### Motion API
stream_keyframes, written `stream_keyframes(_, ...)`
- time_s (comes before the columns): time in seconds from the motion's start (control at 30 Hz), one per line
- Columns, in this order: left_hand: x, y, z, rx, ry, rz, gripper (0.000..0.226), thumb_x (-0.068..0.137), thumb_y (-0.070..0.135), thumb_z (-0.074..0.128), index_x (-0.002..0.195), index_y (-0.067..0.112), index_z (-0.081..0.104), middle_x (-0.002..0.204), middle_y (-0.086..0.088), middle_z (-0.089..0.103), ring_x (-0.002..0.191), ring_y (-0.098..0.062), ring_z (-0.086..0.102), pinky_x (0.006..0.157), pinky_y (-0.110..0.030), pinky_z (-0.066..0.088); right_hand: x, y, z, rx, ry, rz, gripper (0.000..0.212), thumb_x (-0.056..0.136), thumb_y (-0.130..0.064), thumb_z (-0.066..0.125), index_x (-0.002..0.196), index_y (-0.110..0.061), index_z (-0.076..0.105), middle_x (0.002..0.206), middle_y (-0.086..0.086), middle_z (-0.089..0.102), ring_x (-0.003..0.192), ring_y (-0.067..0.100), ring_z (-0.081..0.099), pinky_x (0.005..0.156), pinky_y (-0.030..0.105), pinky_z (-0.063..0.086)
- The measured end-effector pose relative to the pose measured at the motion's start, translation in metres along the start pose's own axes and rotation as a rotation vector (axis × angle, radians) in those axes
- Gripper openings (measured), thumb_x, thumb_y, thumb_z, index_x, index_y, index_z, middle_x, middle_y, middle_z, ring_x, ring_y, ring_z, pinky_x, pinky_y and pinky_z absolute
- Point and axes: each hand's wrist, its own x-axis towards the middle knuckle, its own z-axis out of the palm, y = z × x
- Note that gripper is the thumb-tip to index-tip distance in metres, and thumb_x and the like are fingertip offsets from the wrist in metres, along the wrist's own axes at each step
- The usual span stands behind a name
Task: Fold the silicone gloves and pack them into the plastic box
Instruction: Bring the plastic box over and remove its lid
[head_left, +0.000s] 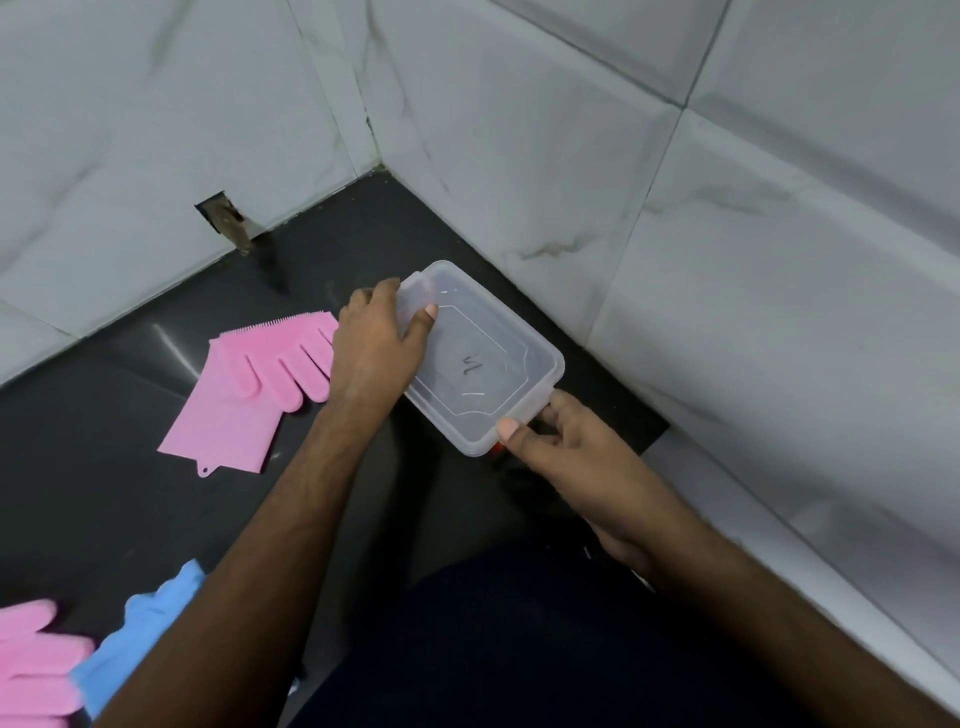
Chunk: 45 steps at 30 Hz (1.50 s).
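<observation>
1. Lying at the lower left edge, a second pink glove (36, 660) was only partly in frame, with a blue glove (140, 634) just beside it on its right; your left forearm crossed over the blue one's edge.
2. You had a pink silicone glove (249, 384) flat on the dark floor (104, 493), its bristled fingers pointing toward your left hand and its cuff toward the lower left.
3. Your left hand (374, 353) gripped the far left corner of the plastic box (483, 358), thumb pressed on the lid's top and the other fingers curled over the rim.
4. The clear box sat lidded on the floor, close to the corner of the marbled wall tiles (727, 208). A dark scribble showed on its lid.
5. Your right hand (561, 457) pinched the near right corner of the box, thumb on the lid edge and fingers bent beneath the rim.
</observation>
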Motion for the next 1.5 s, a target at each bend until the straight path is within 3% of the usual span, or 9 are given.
stream_keyframes(0.3,-0.064,-0.036,-0.038,-0.138,0.146,-0.225,0.061,0.103,0.048,0.057,0.150,0.011,0.048,0.135,-0.011,0.050,0.110,-0.019,0.050,0.093,-0.032,0.041,0.008,-0.011,0.020,0.002,0.061,-0.200,0.043,0.098,-0.026,0.065,0.136,-0.039,0.051,0.125,-0.019,0.067,0.114,-0.001,0.064,0.096,0.029,0.055)
stream_keyframes(0.5,-0.135,-0.069,-0.063,-0.214,0.257,-0.442,0.071,0.101,0.048,0.060,0.157,0.008,0.041,0.139,-0.007,0.043,0.121,-0.019,0.050,0.101,-0.023,0.033,0.019,-0.019,0.061,-0.158,-0.026,-0.289,0.039,0.097,-0.025,0.064,0.132,-0.035,0.051,0.128,-0.007,0.063,0.115,0.012,0.064,0.098,0.040,0.055)
stream_keyframes(0.6,-0.168,-0.085,-0.069,-0.283,0.311,-0.509,0.058,0.100,0.052,0.060,0.147,0.018,0.052,0.131,0.002,0.044,0.108,0.002,0.049,0.097,-0.025,0.043,0.025,-0.019,0.081,-0.251,-0.100,-0.304,0.046,0.098,-0.027,0.064,0.141,-0.027,0.047,0.134,-0.002,0.060,0.122,0.018,0.060,0.104,0.045,0.051)
stream_keyframes(0.7,-0.193,-0.097,-0.072,-0.330,0.357,-0.568,0.040,0.098,0.052,0.060,0.126,0.022,0.062,0.124,-0.003,0.050,0.102,0.022,0.043,0.082,-0.016,0.044,0.033,-0.018,0.100,-0.341,-0.151,-0.312,0.033,0.098,-0.031,0.063,0.130,-0.027,0.054,0.126,-0.002,0.064,0.115,0.017,0.064,0.097,0.046,0.055)
stream_keyframes(0.83,-0.211,-0.104,-0.068,-0.332,0.376,-0.644,0.036,0.099,0.048,0.060,0.121,0.019,0.062,0.120,-0.006,0.052,0.101,0.004,0.050,0.086,-0.024,0.049,0.046,-0.016,0.114,-0.228,-0.207,-0.217,0.018,0.100,-0.030,0.062,0.117,-0.027,0.062,0.110,-0.006,0.073,0.099,0.010,0.073,0.079,0.032,0.063)
stream_keyframes(0.9,-0.217,-0.103,-0.064,-0.329,0.362,-0.658,0.040,0.099,0.049,0.060,0.125,0.019,0.061,0.121,-0.005,0.053,0.099,0.010,0.049,0.081,-0.018,0.044,0.053,-0.013,0.118,-0.149,-0.208,-0.158,0.023,0.099,-0.029,0.064,0.121,-0.024,0.062,0.111,-0.004,0.074,0.099,0.011,0.074,0.076,0.030,0.061)
stream_keyframes(1.1,-0.221,-0.107,-0.064,-0.377,0.387,-0.687,0.037,0.099,0.050,0.062,0.126,0.024,0.058,0.121,0.001,0.058,0.102,-0.009,0.060,0.079,-0.020,0.047,0.064,-0.006,0.130,0.031,-0.144,-0.065,0.023,0.098,-0.032,0.066,0.119,-0.023,0.061,0.111,-0.003,0.074,0.099,0.013,0.074,0.075,0.027,0.059)
stream_keyframes(1.33,-0.218,-0.115,-0.068,-0.373,0.375,-0.704,0.042,0.098,0.045,0.066,0.129,0.018,0.057,0.119,0.007,0.062,0.104,-0.013,0.063,0.074,-0.014,0.047,0.067,0.000,0.136,0.263,-0.056,-0.014,0.015,0.103,-0.028,0.058,0.111,-0.016,0.062,0.105,0.005,0.069,0.092,0.019,0.066,0.080,0.040,0.056)
stream_keyframes(1.5,-0.216,-0.113,-0.063,-0.450,0.354,-0.727,0.038,0.100,0.040,0.065,0.119,0.024,0.036,0.110,0.015,0.053,0.099,-0.004,0.060,0.065,-0.012,0.046,0.069,-0.006,0.136,0.359,-0.057,0.012,0.020,0.102,-0.022,0.059,0.112,-0.007,0.066,0.105,0.014,0.071,0.095,0.030,0.069,0.092,0.054,0.056)
